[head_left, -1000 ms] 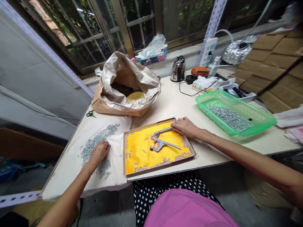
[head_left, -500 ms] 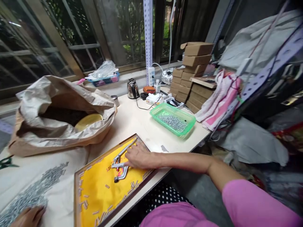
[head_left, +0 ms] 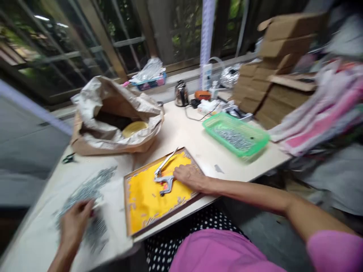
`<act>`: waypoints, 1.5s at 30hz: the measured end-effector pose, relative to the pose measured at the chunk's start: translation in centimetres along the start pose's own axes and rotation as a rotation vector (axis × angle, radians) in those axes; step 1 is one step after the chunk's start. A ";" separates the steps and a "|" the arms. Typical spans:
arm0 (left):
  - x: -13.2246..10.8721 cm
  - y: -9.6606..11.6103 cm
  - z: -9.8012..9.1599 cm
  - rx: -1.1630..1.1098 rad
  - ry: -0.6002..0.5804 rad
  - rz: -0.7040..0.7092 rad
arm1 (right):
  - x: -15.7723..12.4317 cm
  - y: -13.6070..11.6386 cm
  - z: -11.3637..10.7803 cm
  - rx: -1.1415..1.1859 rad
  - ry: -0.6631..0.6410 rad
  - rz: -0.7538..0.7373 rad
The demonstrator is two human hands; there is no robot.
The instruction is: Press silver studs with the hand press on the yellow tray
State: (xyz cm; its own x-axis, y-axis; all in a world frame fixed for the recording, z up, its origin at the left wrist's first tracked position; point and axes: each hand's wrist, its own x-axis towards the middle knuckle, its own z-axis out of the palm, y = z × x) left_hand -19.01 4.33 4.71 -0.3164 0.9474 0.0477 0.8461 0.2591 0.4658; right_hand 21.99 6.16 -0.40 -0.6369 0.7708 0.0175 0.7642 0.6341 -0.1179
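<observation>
My left hand (head_left: 74, 220) hovers over a heap of small grey metal pins (head_left: 98, 179) on a white cloth. Its thumb and fingers are pinched together, but blur hides what they hold. My right hand (head_left: 189, 177) is palm down over a shallow brown-rimmed tray (head_left: 125, 196) with a yellow lining (head_left: 141, 206). Its bent fingers close at the right end of a silver lever clamp (head_left: 169, 183), with the fingertips partly hidden. The clamp has a C-shaped frame, a black tip and a long raised lever. Loose pins (head_left: 150, 220) line the tray's edges.
Behind the cloth stands an open paper sack (head_left: 119, 145) with a yellow bowl (head_left: 134, 128) inside. A green basket (head_left: 208, 133) of pins sits right of the tray. Further back are a kettle (head_left: 181, 93), stacked cardboard boxes (head_left: 286, 49) and a pink-white towel (head_left: 317, 128).
The view has swung left, so the scene sits further right. My left hand has risen from the heap's near edge and its fingers now pinch. My right hand stays by the clamp.
</observation>
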 end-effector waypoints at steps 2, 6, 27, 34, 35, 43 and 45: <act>-2.0 3.1 1.0 -0.361 -0.009 -0.192 | 0.3 -0.5 -0.2 0.012 0.019 -0.028; -5.7 8.9 5.0 -0.689 -0.244 -0.130 | 1.0 -1.3 0.0 0.005 0.038 -0.070; -9.1 12.1 11.5 -0.652 -0.347 -0.281 | 0.7 -2.1 0.7 0.036 -0.006 -0.051; -8.2 12.1 11.4 -0.558 -0.502 -0.304 | 0.9 -1.5 2.0 0.086 -0.045 -0.031; -8.1 12.1 11.3 -0.550 -0.533 -0.310 | 0.9 -1.4 2.3 0.096 -0.043 -0.039; -7.3 12.0 10.8 -0.472 -0.685 -0.325 | 0.8 -1.0 2.5 0.166 -0.041 -0.068; -7.2 12.0 10.9 -0.463 -0.698 -0.314 | 0.8 -1.0 2.4 0.179 -0.044 -0.069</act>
State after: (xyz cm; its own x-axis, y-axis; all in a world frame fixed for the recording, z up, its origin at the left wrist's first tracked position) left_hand -1.90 2.63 0.32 -0.0434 0.7834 -0.6200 0.4592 0.5668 0.6840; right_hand 20.45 6.03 -2.67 -0.6940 0.7199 -0.0114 0.6907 0.6613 -0.2926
